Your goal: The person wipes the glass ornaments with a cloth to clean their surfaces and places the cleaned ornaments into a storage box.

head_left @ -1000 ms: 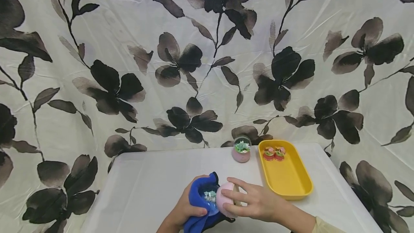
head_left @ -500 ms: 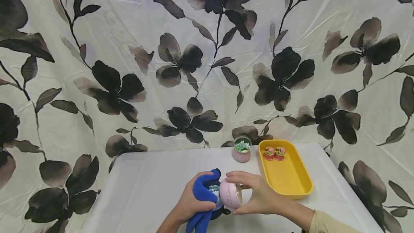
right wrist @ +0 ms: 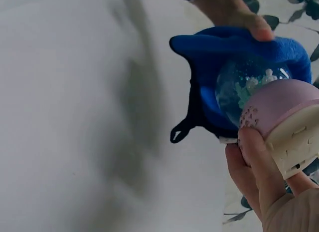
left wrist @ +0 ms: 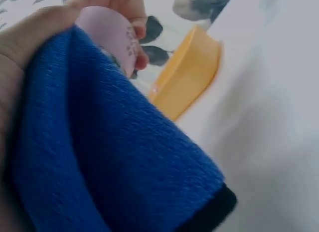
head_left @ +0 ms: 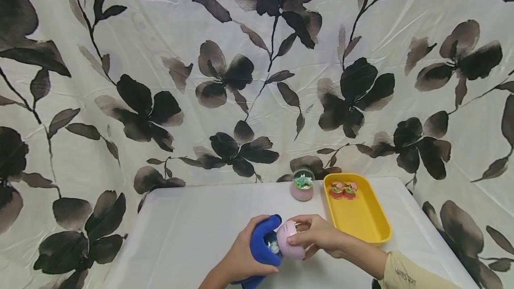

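My left hand (head_left: 242, 253) grips a blue cloth (head_left: 260, 245) with dark edging, cupped around the clear dome of a snow globe (head_left: 290, 241). Pinched by the fingers of my right hand (head_left: 321, 235) is the globe's pink base, tipped on its side in the air over the table. In the right wrist view, the dome (right wrist: 238, 92) shows pale and teal bits inside, and the cream underside (right wrist: 294, 139) faces outward. A dark hanging loop (right wrist: 180, 132) dangles from the cloth's edge. The cloth (left wrist: 119, 137) fills much of the left wrist view and hides the dome there.
Behind the hands, a second snow globe (head_left: 302, 185) with a pink base stands upright on the white table (head_left: 188, 222). To its right lies a yellow tray (head_left: 357, 224) with two small red, green and pink pieces (head_left: 343, 190). A floral sheet (head_left: 225, 115) hangs behind.
The left hand has moved slightly right and wrapped the cloth further round the dome. The right hand has shifted its grip, and the pink base has turned and tilted.
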A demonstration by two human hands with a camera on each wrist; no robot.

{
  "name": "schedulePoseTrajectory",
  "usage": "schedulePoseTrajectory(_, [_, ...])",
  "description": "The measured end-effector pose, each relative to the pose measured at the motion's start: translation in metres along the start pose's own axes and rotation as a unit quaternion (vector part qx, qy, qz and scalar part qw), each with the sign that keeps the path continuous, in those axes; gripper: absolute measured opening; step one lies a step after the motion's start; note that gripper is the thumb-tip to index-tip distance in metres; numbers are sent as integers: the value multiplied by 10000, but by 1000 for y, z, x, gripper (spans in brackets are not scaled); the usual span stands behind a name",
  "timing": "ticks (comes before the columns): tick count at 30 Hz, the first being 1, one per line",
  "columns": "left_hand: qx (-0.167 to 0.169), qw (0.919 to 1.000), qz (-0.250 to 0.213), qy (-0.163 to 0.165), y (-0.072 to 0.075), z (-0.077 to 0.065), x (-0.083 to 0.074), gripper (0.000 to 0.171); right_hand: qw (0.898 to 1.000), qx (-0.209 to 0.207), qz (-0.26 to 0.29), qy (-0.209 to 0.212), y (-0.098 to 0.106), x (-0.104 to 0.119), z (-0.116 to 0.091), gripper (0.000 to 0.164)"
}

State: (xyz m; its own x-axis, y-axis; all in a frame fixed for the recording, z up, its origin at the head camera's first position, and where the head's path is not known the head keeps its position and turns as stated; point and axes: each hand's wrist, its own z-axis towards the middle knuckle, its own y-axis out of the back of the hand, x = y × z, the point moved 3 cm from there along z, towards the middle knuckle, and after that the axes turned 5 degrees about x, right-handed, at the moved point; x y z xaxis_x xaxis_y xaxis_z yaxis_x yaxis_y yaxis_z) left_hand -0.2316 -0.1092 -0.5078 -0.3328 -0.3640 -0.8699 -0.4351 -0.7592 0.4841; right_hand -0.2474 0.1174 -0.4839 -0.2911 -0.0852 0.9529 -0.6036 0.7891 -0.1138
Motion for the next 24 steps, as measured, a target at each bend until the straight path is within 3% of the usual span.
schedulePoseTrajectory(3, [-55, 9991, -408, 79, -2, -1, 8, 88, 9998, -156, -76, -26, 2, -1, 0, 64])
schedulePoseTrajectory(5, [-59, 9957, -895, -215, -2, -2, 13, 72, 9998, -221, -32, 1, 3, -3, -1, 64])
schedulePoseTrajectory(7, [32, 9864, -1491, -685, -2, -4, 18, 60, 9997, -244, 66, 44, 2, -4, -2, 64])
schedulePoseTrajectory(9, [160, 9727, -2141, -879, -3, -7, 24, 56, 9995, -262, 160, 90, 0, -5, -3, 64])
schedulePoseTrajectory(11, [236, 9586, -2757, -668, -6, -9, 33, 57, 9992, -357, 1, 190, -4, -5, -2, 63])
schedulePoseTrajectory(14, [154, 9437, -3300, -184, -12, -11, 43, 61, 9939, -381, -802, 661, -11, -5, -1, 64])
schedulePoseTrajectory(16, [118, 9397, -3416, 80, -14, -12, 46, 63, 9798, -339, -1594, 1160, -17, -5, -2, 66])
schedulePoseTrajectory(17, [144, 9382, -3454, 161, -14, -13, 46, 64, 9671, -237, -2056, 1476, -19, -3, -3, 67])
schedulePoseTrajectory(19, [222, 9339, -3553, 324, -11, -13, 44, 63, 9245, -20, -3110, 2202, -25, 1, -4, 71])
schedulePoseTrajectory(20, [286, 9322, -3584, 412, -9, -12, 43, 62, 8948, 52, -3650, 2572, -27, 3, -5, 72])
schedulePoseTrajectory(21, [357, 9293, -3646, 477, -8, -12, 42, 61, 8570, 152, -4216, 2960, -30, 5, -5, 73])
schedulePoseTrajectory(22, [463, 9262, -3705, 524, -7, -10, 41, 60, 8099, 229, -4808, 3351, -31, 7, -7, 75])
schedulePoseTrajectory(24, [618, 9248, -3710, 565, -6, -6, 39, 58, 6952, 296, -5851, 4166, -36, 10, -9, 65])
